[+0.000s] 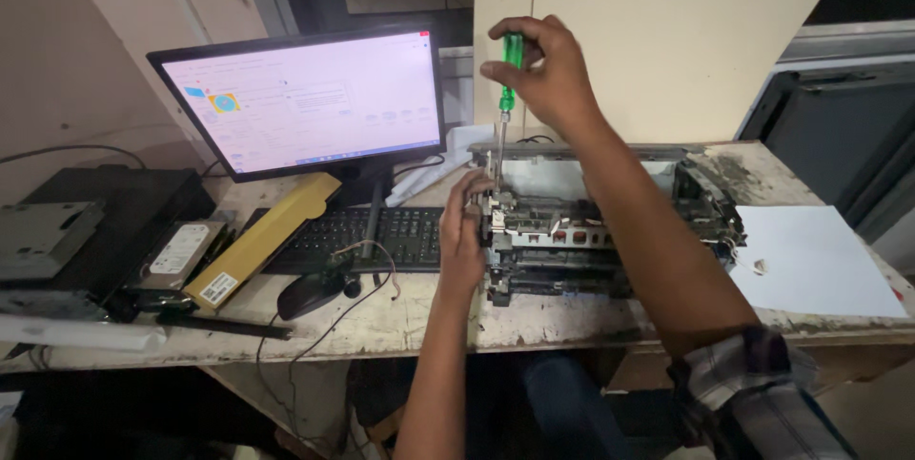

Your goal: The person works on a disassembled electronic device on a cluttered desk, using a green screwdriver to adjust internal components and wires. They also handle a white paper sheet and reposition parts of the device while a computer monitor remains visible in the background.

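Plaid sleeve [753,374] above worn table [400,327]; monitor [305,102] glows behind.

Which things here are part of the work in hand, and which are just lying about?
In use: screwdriver, right hand, left hand, printer chassis.

Lying about: monitor, keyboard, mouse, yellow box, white sheet, hard drive.

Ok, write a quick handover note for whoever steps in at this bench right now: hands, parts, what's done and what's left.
Right hand: grips the green-handled screwdriver upright, tip down in the left end of the opened grey printer chassis.
Left hand: braces the chassis' left end.
Chassis sits on the worn wooden bench, right of the black keyboard; white paper sheet at its right.
Done: outer cover is off.
Left: that screw; whether it is loose cannot be told.
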A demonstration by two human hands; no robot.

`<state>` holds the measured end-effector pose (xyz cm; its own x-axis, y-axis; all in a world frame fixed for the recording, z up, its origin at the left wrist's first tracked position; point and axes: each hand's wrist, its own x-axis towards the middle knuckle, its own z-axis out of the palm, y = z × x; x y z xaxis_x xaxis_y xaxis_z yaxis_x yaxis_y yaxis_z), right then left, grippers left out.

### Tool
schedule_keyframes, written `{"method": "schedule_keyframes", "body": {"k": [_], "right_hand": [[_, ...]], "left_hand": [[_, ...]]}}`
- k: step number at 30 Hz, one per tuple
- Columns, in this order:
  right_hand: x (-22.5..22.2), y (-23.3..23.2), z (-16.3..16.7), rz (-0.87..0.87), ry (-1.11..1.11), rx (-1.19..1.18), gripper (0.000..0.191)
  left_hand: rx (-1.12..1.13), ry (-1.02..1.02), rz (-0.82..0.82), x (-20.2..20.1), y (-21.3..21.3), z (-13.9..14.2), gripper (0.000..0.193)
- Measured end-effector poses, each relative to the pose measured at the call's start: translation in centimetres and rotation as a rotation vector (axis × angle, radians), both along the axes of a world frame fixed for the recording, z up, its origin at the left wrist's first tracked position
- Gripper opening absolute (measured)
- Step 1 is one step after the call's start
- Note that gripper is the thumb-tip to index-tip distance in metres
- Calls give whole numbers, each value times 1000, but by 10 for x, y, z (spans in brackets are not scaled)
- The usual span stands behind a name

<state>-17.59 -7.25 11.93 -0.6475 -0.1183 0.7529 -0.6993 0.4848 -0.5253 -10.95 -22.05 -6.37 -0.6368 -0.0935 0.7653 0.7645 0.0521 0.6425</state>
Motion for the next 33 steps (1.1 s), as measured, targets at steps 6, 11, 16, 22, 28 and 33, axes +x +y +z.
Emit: {"method": "schedule_keyframes", "body": {"k": [6, 11, 16, 22, 28, 33], "right_hand": [[-2, 8, -1, 195, -35, -33, 33], [1, 4, 5, 403, -187, -142, 35], [17, 2, 9, 77, -44, -5, 36], [42, 32, -7, 412, -98, -115, 35], [132, 155, -29, 190, 196, -165, 26], [237, 284, -71, 253, -110, -703, 35]], "left_hand": [[33, -65, -31, 7, 2, 1, 50], [32, 14, -16, 6, 3, 2, 47], [68, -6, -41, 5, 5, -1, 48], [-21, -64, 73, 3, 7, -13, 48], [-128, 5, 321, 28, -5, -40, 45], [-315, -47, 352, 64, -19, -69, 52]]}}
